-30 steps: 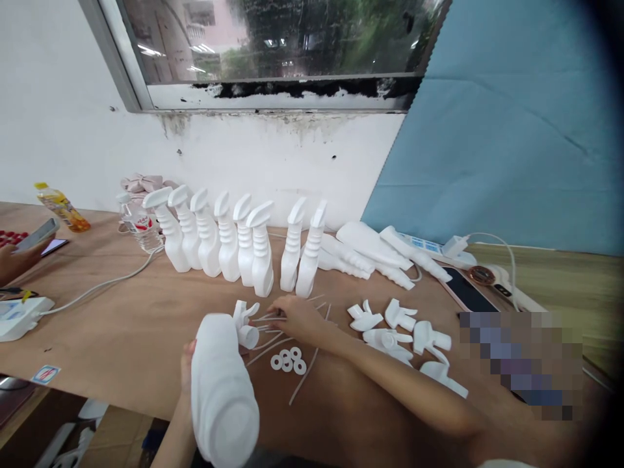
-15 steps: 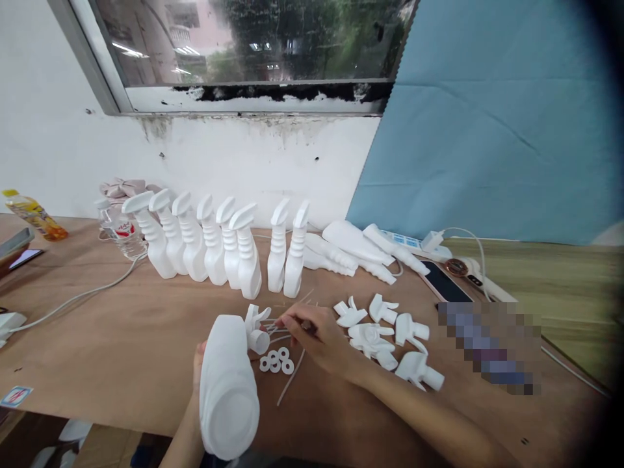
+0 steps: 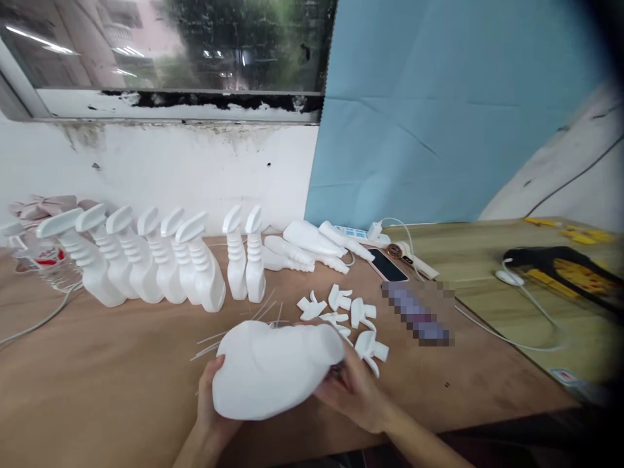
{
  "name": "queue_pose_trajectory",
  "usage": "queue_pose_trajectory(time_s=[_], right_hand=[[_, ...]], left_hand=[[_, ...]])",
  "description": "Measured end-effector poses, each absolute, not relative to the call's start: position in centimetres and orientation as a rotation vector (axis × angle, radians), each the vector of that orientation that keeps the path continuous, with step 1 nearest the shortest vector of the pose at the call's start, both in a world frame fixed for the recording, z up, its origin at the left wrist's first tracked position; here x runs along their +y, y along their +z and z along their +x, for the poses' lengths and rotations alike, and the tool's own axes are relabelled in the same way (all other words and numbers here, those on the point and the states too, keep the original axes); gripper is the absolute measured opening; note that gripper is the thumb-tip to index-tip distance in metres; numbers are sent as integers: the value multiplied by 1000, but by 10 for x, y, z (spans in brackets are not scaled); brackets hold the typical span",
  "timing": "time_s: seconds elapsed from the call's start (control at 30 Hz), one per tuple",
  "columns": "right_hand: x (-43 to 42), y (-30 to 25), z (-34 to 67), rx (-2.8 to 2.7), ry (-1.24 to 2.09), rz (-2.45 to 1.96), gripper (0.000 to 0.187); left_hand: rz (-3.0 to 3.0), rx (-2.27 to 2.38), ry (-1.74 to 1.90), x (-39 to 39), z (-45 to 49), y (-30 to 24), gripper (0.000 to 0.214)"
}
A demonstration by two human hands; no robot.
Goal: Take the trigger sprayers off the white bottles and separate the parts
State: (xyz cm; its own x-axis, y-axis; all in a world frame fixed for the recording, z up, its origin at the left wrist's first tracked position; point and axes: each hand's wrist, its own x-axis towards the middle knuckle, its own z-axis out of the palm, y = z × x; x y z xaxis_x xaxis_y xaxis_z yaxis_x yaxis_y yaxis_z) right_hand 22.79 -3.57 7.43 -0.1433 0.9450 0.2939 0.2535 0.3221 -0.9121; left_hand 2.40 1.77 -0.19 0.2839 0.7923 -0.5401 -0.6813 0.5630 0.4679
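I hold a white plastic spray bottle point(image 3: 273, 370) sideways above the table's front edge, its base toward me. My left hand point(image 3: 209, 406) cups it from below at the base end, fingers wrapped. My right hand point(image 3: 353, 390) is closed at the bottle's neck end; what its fingers pinch is hidden behind the bottle. Loose white trigger heads point(image 3: 348, 318) lie just beyond my right hand. Thin white dip tubes point(image 3: 219, 341) lie on the wood past the bottle.
A row of upright white spray bottles point(image 3: 146, 260) lines the back of the brown table point(image 3: 97, 370), with more lying down point(image 3: 305, 244). A phone point(image 3: 387, 265), a power strip and cables sit at right. A water bottle point(image 3: 34, 260) stands far left.
The bottle has swung from pointing away from me to lying sideways. My right hand left the dip tubes and came to the bottle's neck. My view has turned to the right.
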Motion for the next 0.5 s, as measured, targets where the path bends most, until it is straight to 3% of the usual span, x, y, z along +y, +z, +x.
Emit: queue_pose_trajectory(time_s=[0.1,0.2,0.27,0.5], right_hand=[[-53,87,252,-1422,804,-1098,65],[-59,94,271,-1413,537,-1290,32],[-54,96,288,-1334,482,-1423,20],[36,101,355,-802,430,-1435,34]], left_hand=[[206,951,967,13,34,7,44],[253,962,950,13,43,15,43],[250,886,945,16,48,20,38],[387,685,922,27,42,15,41]])
